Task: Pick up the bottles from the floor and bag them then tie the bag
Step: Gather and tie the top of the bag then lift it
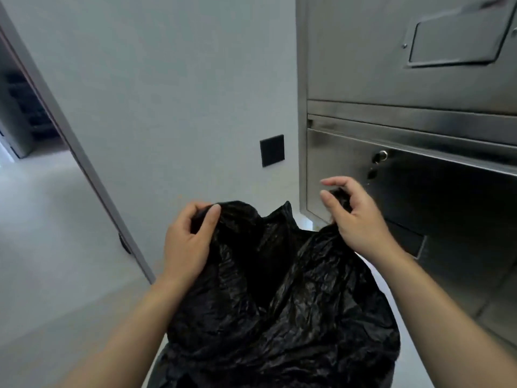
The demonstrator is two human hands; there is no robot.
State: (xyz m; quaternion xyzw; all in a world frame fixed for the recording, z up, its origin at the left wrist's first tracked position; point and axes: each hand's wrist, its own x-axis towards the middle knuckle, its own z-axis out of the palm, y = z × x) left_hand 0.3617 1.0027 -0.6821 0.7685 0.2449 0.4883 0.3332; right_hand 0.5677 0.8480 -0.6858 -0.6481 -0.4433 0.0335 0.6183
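Note:
A crinkled black plastic bag fills the lower middle of the head view, bulging and hanging between my arms. My left hand pinches the bag's upper left rim between thumb and fingers. My right hand grips a gathered bunch of the upper right rim, with the index finger stretched out. Between the two hands the rim sags in a loose peak. No bottles are visible; the bag's contents are hidden.
A stainless steel cabinet with a keyhole and hatch stands close on the right. A pale wall with a black square plate is straight ahead. An open grey door and light floor lie to the left.

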